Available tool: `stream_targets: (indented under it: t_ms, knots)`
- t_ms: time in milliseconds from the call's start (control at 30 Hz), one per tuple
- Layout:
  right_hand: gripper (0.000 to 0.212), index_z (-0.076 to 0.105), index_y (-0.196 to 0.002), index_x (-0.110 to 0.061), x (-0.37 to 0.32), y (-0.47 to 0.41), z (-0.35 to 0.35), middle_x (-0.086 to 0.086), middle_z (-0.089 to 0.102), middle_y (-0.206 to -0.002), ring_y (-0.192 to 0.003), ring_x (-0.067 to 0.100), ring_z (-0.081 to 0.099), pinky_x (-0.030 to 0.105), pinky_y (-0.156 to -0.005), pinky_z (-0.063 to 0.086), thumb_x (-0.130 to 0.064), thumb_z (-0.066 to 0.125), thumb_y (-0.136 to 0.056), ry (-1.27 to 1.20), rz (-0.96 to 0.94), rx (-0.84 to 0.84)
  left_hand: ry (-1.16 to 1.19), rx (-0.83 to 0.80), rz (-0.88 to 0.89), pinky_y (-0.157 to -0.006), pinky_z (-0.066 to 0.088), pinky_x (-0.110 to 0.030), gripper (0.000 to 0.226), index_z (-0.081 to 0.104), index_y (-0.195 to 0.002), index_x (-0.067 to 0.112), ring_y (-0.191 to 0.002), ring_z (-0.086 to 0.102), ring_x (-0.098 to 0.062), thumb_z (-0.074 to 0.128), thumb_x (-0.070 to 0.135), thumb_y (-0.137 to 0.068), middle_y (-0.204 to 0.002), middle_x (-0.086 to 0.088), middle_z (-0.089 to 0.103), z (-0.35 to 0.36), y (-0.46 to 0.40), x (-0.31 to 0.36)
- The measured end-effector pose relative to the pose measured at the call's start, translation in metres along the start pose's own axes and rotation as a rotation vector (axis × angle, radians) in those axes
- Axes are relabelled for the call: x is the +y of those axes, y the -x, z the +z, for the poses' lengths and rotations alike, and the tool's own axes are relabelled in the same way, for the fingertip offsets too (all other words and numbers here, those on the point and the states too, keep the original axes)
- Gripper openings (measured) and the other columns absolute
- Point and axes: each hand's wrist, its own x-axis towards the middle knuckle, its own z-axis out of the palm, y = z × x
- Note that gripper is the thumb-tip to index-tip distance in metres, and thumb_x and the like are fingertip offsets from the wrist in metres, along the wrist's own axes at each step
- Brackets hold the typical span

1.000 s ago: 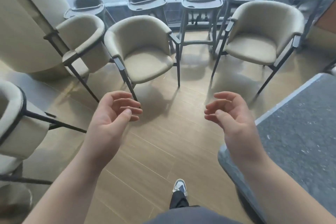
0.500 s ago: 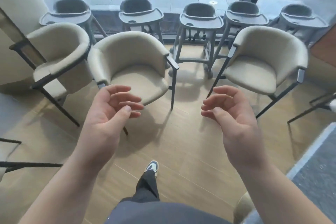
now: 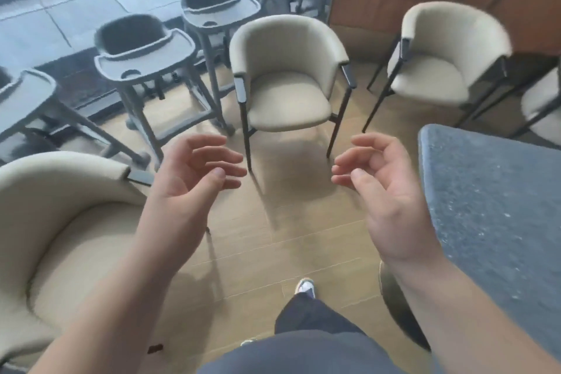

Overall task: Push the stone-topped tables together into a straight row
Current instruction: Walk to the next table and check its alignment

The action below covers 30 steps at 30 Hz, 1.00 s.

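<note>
A grey speckled stone-topped table (image 3: 498,215) fills the right side of the head view, its rounded corner pointing towards the chairs. My right hand (image 3: 385,191) hovers just left of the table's edge with loosely curled fingers and holds nothing. My left hand (image 3: 191,182) floats at the same height over the wooden floor, fingers relaxed, palm turned inward, also holding nothing. Neither hand touches the table. The table's dark round base (image 3: 400,310) shows under my right forearm.
A beige armchair (image 3: 288,76) stands straight ahead, another (image 3: 443,61) at the right back, a third (image 3: 60,237) close at my left. Grey high chairs (image 3: 145,61) line the window. Wooden floor (image 3: 273,222) lies between me and the chairs.
The view has swung to the right: the chairs slid left and the stone-topped table came back into sight at the right. Both hands keep the same raised, loosely curled pose.
</note>
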Motion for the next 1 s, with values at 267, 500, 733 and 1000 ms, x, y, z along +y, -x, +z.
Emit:
stream_targets:
  t_ms: [267, 500, 733, 1000]
  knots:
    - [0.033, 0.055, -0.118, -0.013, 0.034, -0.122, -0.085, 0.008, 0.065, -0.096, -0.092, 0.024, 0.064, 0.039, -0.088, 0.055, -0.002, 0.045, -0.088, -0.002, -0.018, 0.276, 0.114, -0.289, -0.098, -0.082, 0.058, -0.038, 0.035, 0.063, -0.114, 0.016, -0.091, 0.07, -0.028, 0.05, -0.001, -0.087, -0.098, -0.007, 0.072, 0.111, -0.19, -0.049]
    - [0.033, 0.054, -0.117, -0.012, 0.036, -0.258, -0.133, 0.009, 0.064, -0.096, -0.092, 0.02, 0.064, 0.038, -0.089, 0.055, -0.003, 0.045, -0.087, 0.01, 0.009, 0.344, 0.131, -0.474, -0.177, -0.083, 0.057, -0.037, 0.035, 0.066, -0.115, 0.017, -0.094, 0.069, -0.032, 0.05, 0.0, -0.089, -0.101, -0.011, 0.071, 0.196, -0.331, -0.071]
    - [0.032, 0.054, -0.117, -0.011, 0.05, -0.377, -0.155, 0.009, 0.065, -0.097, -0.092, 0.019, 0.064, 0.038, -0.089, 0.055, -0.004, 0.046, -0.087, 0.051, 0.033, 0.412, 0.145, -0.503, -0.231, -0.082, 0.058, -0.039, 0.032, 0.069, -0.107, 0.02, -0.09, 0.069, -0.029, 0.051, 0.004, -0.087, -0.098, -0.012, 0.071, 0.234, -0.459, -0.104]
    - [0.032, 0.056, -0.117, -0.017, 0.072, -0.51, -0.182, 0.002, 0.066, -0.098, -0.095, 0.02, 0.065, 0.036, -0.089, 0.053, -0.005, 0.047, -0.089, 0.15, 0.039, 0.67, 0.113, -0.779, -0.225, -0.081, 0.058, -0.038, 0.03, 0.063, -0.112, 0.011, -0.089, 0.068, -0.028, 0.049, -0.009, -0.093, -0.098, -0.012, 0.071, 0.301, -0.641, -0.133]
